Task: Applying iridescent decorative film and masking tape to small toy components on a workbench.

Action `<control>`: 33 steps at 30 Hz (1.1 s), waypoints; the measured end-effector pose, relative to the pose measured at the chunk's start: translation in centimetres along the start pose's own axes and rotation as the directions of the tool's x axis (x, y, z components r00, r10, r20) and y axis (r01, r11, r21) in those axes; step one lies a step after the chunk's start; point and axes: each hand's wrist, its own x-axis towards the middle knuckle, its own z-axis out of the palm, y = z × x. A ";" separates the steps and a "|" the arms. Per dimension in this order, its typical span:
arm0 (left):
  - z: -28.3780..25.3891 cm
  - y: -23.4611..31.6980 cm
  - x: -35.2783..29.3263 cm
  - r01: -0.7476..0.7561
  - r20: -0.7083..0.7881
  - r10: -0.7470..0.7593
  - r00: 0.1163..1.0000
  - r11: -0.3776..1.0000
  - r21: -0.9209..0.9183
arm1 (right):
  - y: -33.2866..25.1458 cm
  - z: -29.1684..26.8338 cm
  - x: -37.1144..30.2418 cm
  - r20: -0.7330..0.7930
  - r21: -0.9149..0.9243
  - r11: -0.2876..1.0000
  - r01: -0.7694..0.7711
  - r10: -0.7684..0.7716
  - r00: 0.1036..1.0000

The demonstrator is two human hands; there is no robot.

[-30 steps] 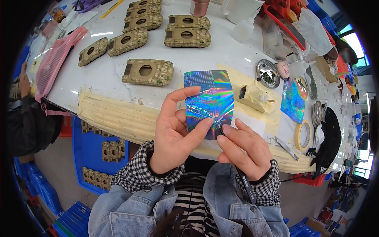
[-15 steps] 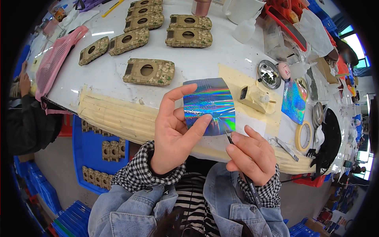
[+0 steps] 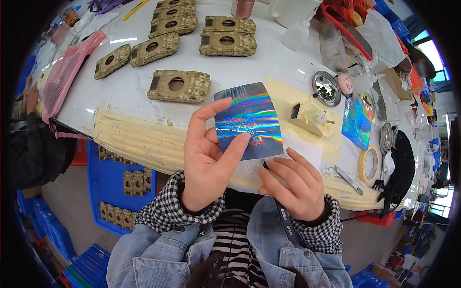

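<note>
Between the thumb and fingers of my left hand [image 3: 206, 153] is a shiny holographic sheet [image 3: 252, 101], held up over the table edge and slightly curved. Rows of small raised marks run across part of it; they are too small to make out. My right hand [image 3: 295, 185] grips slim black tweezers [image 3: 281, 211], whose tips point at the sheet's lower edge. I cannot tell whether the tips touch it. Behind the sheet, a camouflage-painted toy tank hull [image 3: 178, 86] with a round hole lies on the table. A pale yellow masked block [image 3: 312, 117] stands to the right.
More camouflage hulls [image 3: 228, 43] stand farther back. On the right are a round metal tin [image 3: 327, 89], another holographic sheet [image 3: 357, 122], a tape roll [image 3: 369, 164] and a metal blade-like tool [image 3: 349, 180]. A blue tray [image 3: 108, 173] of hulls sits below left. A co-worker's hand [image 3: 32, 98] shows far left.
My left hand has tilted the holographic sheet and shifted it slightly left and up. My right hand has moved left with the tweezers, along the sheet's lower edge.
</note>
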 end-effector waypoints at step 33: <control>0.3 0.4 0.1 0.050 0.013 -0.050 0.999 0.999 -0.013 | 0.2 -2.1 -0.7 -0.331 0.140 0.990 -0.032 0.077 0.941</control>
